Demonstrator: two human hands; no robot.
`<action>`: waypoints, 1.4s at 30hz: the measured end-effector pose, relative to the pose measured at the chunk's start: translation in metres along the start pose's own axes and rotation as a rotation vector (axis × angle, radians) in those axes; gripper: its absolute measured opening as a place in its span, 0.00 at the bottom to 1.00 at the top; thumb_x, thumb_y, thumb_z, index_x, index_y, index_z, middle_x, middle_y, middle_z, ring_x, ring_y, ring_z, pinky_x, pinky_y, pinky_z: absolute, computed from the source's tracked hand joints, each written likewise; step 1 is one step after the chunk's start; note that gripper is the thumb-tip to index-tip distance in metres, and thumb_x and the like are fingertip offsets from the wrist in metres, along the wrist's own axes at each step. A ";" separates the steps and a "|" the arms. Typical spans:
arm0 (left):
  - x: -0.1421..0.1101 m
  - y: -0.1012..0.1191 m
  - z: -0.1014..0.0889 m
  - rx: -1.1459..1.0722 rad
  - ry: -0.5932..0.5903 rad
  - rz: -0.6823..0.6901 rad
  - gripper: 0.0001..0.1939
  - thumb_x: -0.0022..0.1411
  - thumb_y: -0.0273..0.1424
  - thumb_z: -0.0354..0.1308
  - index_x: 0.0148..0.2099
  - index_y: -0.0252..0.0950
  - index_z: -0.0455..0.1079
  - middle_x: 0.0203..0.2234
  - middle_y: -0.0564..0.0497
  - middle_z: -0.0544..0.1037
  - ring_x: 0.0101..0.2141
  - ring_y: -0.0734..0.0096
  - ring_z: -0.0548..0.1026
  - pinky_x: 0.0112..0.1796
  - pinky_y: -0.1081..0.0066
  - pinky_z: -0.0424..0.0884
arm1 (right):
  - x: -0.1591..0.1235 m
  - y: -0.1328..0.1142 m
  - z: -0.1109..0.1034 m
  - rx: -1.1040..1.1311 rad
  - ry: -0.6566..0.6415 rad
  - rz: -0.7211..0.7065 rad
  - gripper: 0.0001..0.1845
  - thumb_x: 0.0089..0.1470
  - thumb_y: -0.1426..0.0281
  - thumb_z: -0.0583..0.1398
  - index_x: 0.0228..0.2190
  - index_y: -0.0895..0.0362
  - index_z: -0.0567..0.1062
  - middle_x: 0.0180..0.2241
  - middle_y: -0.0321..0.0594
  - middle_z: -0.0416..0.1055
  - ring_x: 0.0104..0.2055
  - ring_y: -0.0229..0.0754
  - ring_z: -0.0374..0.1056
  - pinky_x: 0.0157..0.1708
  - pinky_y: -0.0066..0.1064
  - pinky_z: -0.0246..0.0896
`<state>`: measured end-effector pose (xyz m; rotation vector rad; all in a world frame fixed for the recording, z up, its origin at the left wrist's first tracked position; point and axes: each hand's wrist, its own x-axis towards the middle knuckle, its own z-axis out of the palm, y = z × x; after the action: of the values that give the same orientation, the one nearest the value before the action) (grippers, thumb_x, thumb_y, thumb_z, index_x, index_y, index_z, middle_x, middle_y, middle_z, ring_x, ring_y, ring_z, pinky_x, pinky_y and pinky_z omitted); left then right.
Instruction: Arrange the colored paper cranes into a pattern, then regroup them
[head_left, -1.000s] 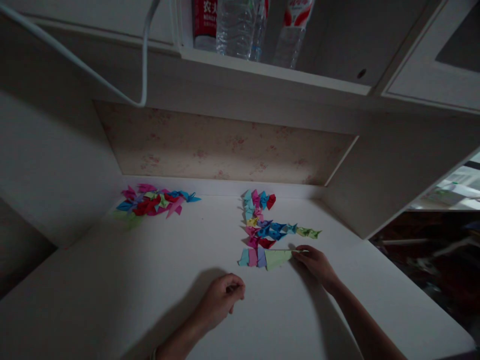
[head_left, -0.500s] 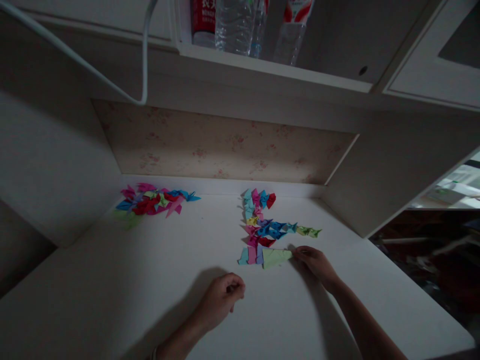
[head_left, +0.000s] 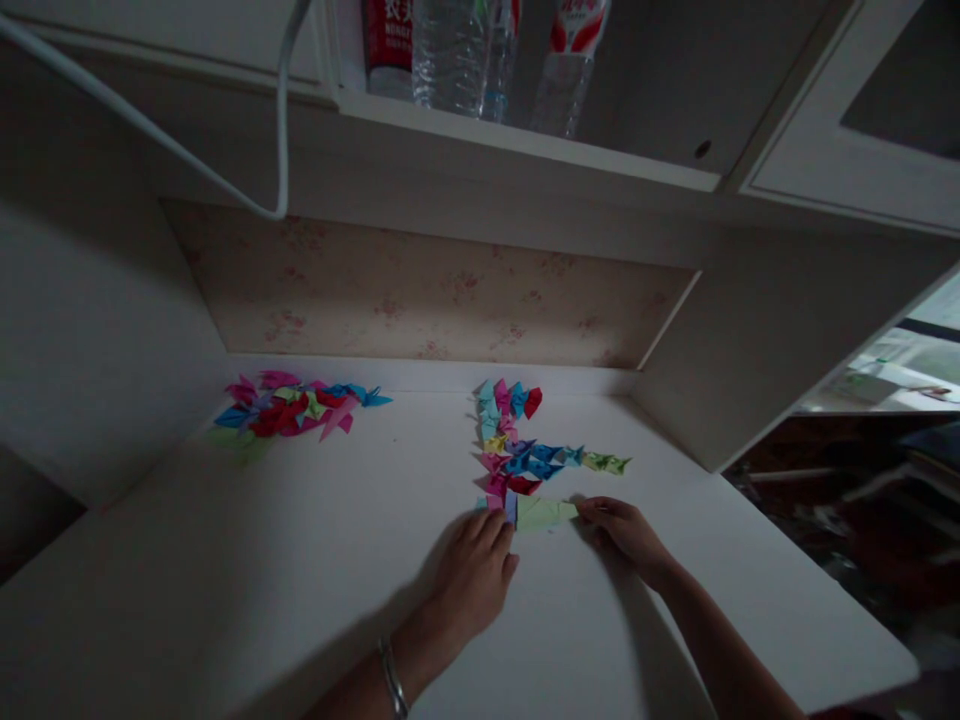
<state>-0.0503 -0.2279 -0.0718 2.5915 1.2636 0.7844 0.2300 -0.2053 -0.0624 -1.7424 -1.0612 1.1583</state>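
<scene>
A light green folded paper piece (head_left: 538,513) lies at the near end of a group of small origami pieces (head_left: 541,460) in pink, blue, red, yellow and green. My right hand (head_left: 626,535) pinches its narrow right tip between thumb and fingers. My left hand (head_left: 476,570), with a silver bracelet at the wrist, lies palm down and fingers stretched forward. Its fingertips rest on the pink folded paper (head_left: 495,501) beside a lavender paper piece (head_left: 511,508), partly covering them.
A pile of colourful paper cranes (head_left: 300,410) lies at the back left of the white tabletop (head_left: 337,560). Plastic bottles (head_left: 450,60) stand on the shelf above. A white cable (head_left: 281,150) hangs at upper left. Side panels flank the table.
My left hand has moved forward and right from the bare tabletop, its curled fingers stretching out onto the folded papers. My right hand keeps its pinch on the green tip. The view has shifted slightly.
</scene>
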 end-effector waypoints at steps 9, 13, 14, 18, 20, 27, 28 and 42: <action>-0.005 0.005 -0.003 0.041 -0.008 0.015 0.16 0.66 0.33 0.49 0.55 0.39 0.67 0.53 0.47 0.72 0.54 0.60 0.65 0.54 0.57 0.61 | -0.002 0.000 0.004 -0.071 0.058 -0.026 0.19 0.43 0.54 0.64 0.29 0.56 0.76 0.26 0.36 0.75 0.20 0.34 0.63 0.18 0.25 0.51; -0.005 0.004 -0.002 0.044 -0.005 0.016 0.16 0.66 0.33 0.49 0.54 0.39 0.67 0.52 0.47 0.72 0.54 0.59 0.66 0.55 0.56 0.60 | -0.002 0.000 0.005 -0.101 0.071 -0.050 0.18 0.44 0.54 0.64 0.29 0.56 0.76 0.26 0.36 0.75 0.21 0.35 0.64 0.19 0.25 0.53; -0.005 0.004 -0.002 0.044 -0.004 0.016 0.16 0.66 0.33 0.49 0.54 0.39 0.67 0.52 0.47 0.72 0.54 0.59 0.66 0.55 0.56 0.60 | -0.001 0.000 0.006 -0.106 0.074 -0.047 0.18 0.44 0.54 0.64 0.29 0.56 0.76 0.25 0.36 0.75 0.21 0.35 0.64 0.20 0.25 0.54; -0.004 0.005 -0.004 0.039 -0.012 0.029 0.16 0.66 0.32 0.49 0.54 0.39 0.67 0.52 0.47 0.72 0.53 0.59 0.66 0.54 0.56 0.60 | 0.002 0.005 0.007 -0.107 0.085 -0.058 0.18 0.45 0.54 0.63 0.30 0.56 0.76 0.25 0.36 0.75 0.21 0.35 0.64 0.20 0.26 0.55; -0.005 0.005 -0.005 0.039 -0.010 0.025 0.16 0.66 0.32 0.50 0.54 0.39 0.67 0.52 0.47 0.72 0.53 0.59 0.66 0.55 0.56 0.60 | 0.004 0.007 0.007 -0.106 0.082 -0.073 0.19 0.45 0.53 0.63 0.31 0.56 0.76 0.25 0.37 0.75 0.21 0.36 0.64 0.20 0.26 0.55; -0.006 0.005 -0.001 0.042 0.014 0.022 0.16 0.66 0.32 0.50 0.55 0.39 0.66 0.53 0.46 0.71 0.55 0.58 0.64 0.57 0.54 0.58 | 0.004 0.008 0.010 -0.115 0.103 -0.062 0.19 0.45 0.54 0.63 0.33 0.56 0.75 0.25 0.37 0.75 0.20 0.35 0.63 0.19 0.26 0.54; -0.006 0.006 -0.002 0.041 0.014 0.020 0.17 0.66 0.31 0.50 0.55 0.39 0.66 0.54 0.47 0.70 0.55 0.58 0.64 0.57 0.54 0.58 | 0.004 0.008 0.010 -0.120 0.109 -0.066 0.19 0.46 0.54 0.63 0.34 0.56 0.75 0.25 0.37 0.75 0.20 0.35 0.62 0.19 0.26 0.53; -0.012 -0.089 -0.091 0.157 -0.074 -0.234 0.13 0.65 0.28 0.47 0.33 0.39 0.72 0.33 0.51 0.77 0.39 0.69 0.73 0.44 0.70 0.65 | -0.085 0.021 0.031 -0.191 0.292 -0.148 0.23 0.48 0.48 0.59 0.33 0.55 0.78 0.29 0.39 0.76 0.33 0.46 0.69 0.32 0.29 0.61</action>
<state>-0.1650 -0.1890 -0.0311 2.4966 1.6272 0.5618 0.1850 -0.2862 -0.0648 -1.8757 -1.1259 0.7038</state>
